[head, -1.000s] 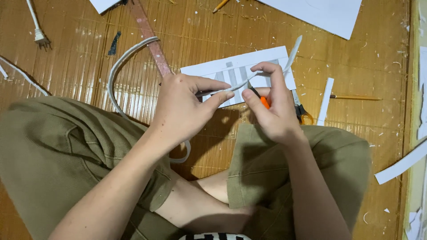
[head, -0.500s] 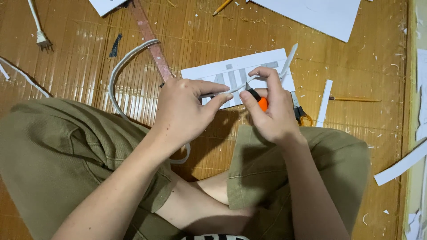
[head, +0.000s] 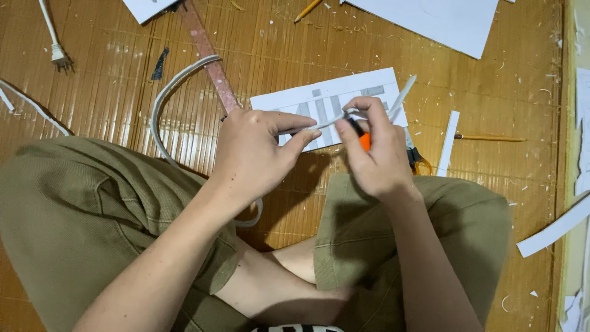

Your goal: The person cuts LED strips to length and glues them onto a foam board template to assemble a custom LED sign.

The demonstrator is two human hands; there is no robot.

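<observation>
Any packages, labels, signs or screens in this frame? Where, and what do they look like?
No packages, signs or screens.
Printed card: flat on the floor behind both hands, white rectangle with grey bars; print partly hidden.
White sheet: top right, plain.
White sheet corner: top left, plain.

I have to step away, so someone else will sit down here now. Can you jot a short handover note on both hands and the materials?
Left hand: pinches one end of a thin white strip in a fingertip grip.
Right hand: holds an orange-handled cutter, tip at the strip.
Under the hands: white sheet with grey cut-out bars on the bamboo mat. Scissors lie right of the right hand, a loose white strip beyond them, then a pencil.
Done: several strips cut, scraps scattered.
Left: the held strip looks mid-trim; how far along is unclear.
</observation>
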